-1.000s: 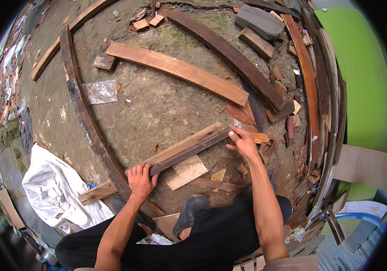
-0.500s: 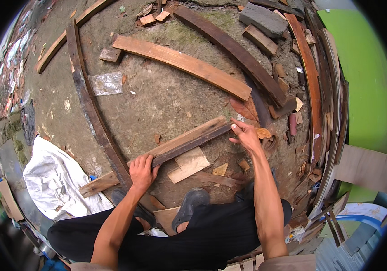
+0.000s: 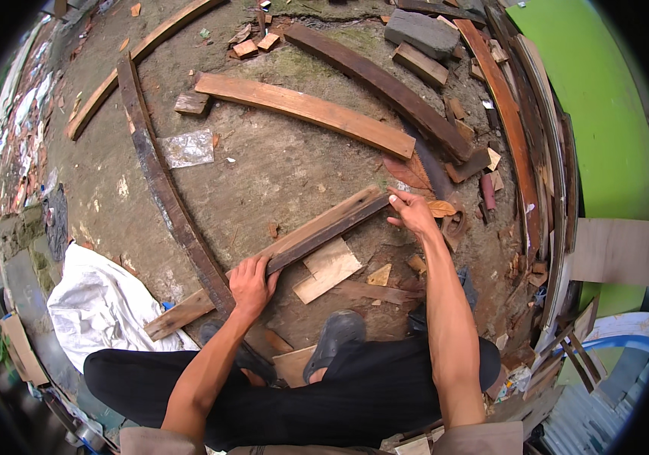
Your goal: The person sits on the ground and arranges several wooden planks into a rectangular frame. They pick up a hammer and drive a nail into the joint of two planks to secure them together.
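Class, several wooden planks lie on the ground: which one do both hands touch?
The weathered plank nearest the person: left hand and right hand grip it. The paler plank and dark plank lie untouched.

Outdoor woodworking yard: bare dirt ground point(image 3: 264, 182), weathered planks point(image 3: 305, 110) and offcuts point(image 3: 245, 48) scattered far, stacked boards point(image 3: 525, 144) against green wall point(image 3: 605, 129) right.

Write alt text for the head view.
A crouching person's left hand and right hand grip a long wooden plank lying on a dirt yard, with more planks, wood offcuts and a white sack around it.
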`<state>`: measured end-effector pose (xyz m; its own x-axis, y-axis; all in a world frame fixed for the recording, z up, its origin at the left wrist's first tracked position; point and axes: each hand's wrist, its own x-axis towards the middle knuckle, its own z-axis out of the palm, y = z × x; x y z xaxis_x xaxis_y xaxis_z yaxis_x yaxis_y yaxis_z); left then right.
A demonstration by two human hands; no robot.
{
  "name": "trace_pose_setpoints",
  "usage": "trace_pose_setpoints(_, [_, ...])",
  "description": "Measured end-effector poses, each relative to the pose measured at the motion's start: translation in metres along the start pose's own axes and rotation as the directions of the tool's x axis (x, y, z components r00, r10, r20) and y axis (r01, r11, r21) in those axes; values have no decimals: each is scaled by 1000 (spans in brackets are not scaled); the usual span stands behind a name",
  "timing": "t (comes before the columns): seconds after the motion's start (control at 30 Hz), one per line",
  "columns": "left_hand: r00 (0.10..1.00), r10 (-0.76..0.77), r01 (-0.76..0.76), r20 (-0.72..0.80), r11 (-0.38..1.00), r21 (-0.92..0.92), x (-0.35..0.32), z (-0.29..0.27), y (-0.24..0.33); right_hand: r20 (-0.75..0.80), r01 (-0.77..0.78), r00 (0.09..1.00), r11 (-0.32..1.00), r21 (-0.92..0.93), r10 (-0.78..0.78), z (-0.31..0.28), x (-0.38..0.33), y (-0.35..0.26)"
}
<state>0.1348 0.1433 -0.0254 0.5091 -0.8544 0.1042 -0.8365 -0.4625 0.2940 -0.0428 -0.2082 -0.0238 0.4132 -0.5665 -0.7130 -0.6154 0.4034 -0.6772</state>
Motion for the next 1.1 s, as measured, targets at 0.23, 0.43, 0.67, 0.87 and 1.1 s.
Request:
trace_pose_setpoints(0.23, [989,-102,113,104,988,-108,5,-16,4,-81,12,997,1000,-9,-13,8,9,6])
trace_pose_setpoints(0.43, [985,-173,174,25,953,-249,15,-53,-30,-82,-18,997,1000,-22,16,7,6,4])
trace_pose_setpoints(0.67, [569,-821,807,44,547,-221,-4,-47,-121,-55,-35,998,998,-50,32,4,14,3])
trace_pose_setpoints(0.87, [552,-787,829,273,487,-274,-31,-39,-110,-74,-3,997,1000,-20,2,5,7,6])
trace_pose_setpoints(1.1, [616,-734,787,286,557,-266,-45,-30,-114,-82,-12,997,999,-50,8,5,5,0])
